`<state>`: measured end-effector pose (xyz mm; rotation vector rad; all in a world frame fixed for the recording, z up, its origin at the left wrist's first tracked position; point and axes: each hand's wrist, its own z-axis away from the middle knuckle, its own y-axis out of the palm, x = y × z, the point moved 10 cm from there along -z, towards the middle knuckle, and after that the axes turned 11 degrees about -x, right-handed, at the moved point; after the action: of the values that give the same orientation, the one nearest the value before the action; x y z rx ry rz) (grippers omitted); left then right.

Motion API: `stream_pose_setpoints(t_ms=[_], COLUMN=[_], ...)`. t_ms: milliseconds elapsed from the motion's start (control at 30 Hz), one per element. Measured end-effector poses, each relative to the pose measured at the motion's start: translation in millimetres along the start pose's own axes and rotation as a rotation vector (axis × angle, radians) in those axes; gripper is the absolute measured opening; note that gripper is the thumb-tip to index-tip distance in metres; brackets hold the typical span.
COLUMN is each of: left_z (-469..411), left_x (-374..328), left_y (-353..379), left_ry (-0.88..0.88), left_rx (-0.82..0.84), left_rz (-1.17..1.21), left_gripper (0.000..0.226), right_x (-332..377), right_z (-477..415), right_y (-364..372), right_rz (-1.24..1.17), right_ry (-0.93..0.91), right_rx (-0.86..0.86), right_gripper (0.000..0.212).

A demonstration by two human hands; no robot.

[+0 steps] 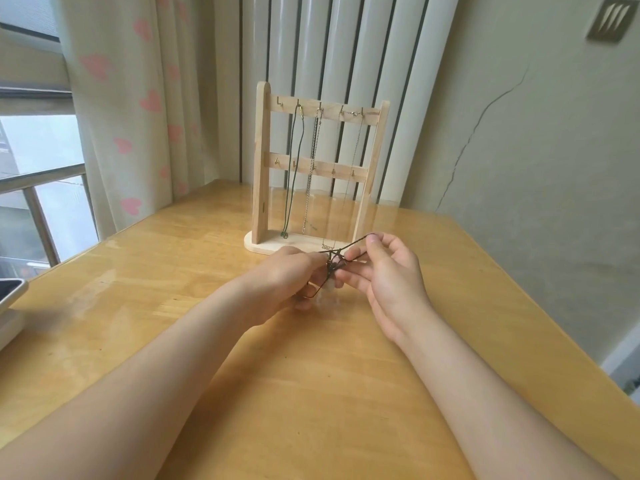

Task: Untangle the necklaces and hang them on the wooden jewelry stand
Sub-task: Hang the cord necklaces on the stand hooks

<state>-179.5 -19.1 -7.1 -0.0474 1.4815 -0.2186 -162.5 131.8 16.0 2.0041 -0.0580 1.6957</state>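
A wooden jewelry stand [260,168] stands at the far middle of the table. From its top bar hang a dark green cord necklace [293,174], a silver chain [311,174] and a thin chain [351,181] whose pendant lies on the base. Just in front of the base, both hands work a tangled dark brown cord necklace [335,263]. My left hand [289,280] pinches the lower loop of it. My right hand [384,271] pinches a strand that runs up to its thumb and forefinger.
The wooden table [242,358] has its right edge close to the wall. A white and dark object [10,303] sits at the table's left edge. Curtains and a window lie behind on the left.
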Motion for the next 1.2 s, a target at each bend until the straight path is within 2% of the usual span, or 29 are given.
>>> stream_pose_setpoints(t_ms=[133, 300, 467, 567, 733, 833, 933, 1067, 1200], left_z=[-3, -5, -8, -6, -4, -7, -6, -1, 1], left_x=[2, 0, 1, 2, 0, 0, -5, -15, -19], left_y=[-4, -5, -11, -10, -11, -14, -12, -4, -11], left_ry=[-0.063, -0.071, -0.094, -0.121, -0.103, -0.082, -0.034, 0.052, 0.139], left_rx=[-0.036, -0.024, -0.050, -0.050, -0.063, -0.075, -0.054, 0.010, -0.051], left_rz=[0.241, 0.366, 0.477, 0.490, 0.484, 0.462, 0.427, 0.380, 0.232], left_gripper=[0.022, 0.030, 0.031, 0.031, 0.034, 0.035, 0.037, 0.039, 0.038], right_x=[-2, 3, 5, 8, 10, 17, 18, 20, 17], right_z=[-1, -4, -2, 0, 10, 9, 11, 10, 2], right_y=[-7, -12, -6, -2, 8, 7, 6, 3, -3], right_rz=[0.008, 0.050, 0.221, 0.314, 0.544, 0.633, 0.787, 0.811, 0.704], right_ry=[0.006, -0.034, -0.106, -0.157, -0.278, -0.405, -0.484, -0.510, -0.420], right_rx=[-0.042, -0.054, 0.002, 0.018, 0.112, 0.056, 0.023, -0.026, -0.037], right_gripper=[0.004, 0.022, 0.040, 0.040, 0.019, 0.012, 0.020, 0.020, 0.020])
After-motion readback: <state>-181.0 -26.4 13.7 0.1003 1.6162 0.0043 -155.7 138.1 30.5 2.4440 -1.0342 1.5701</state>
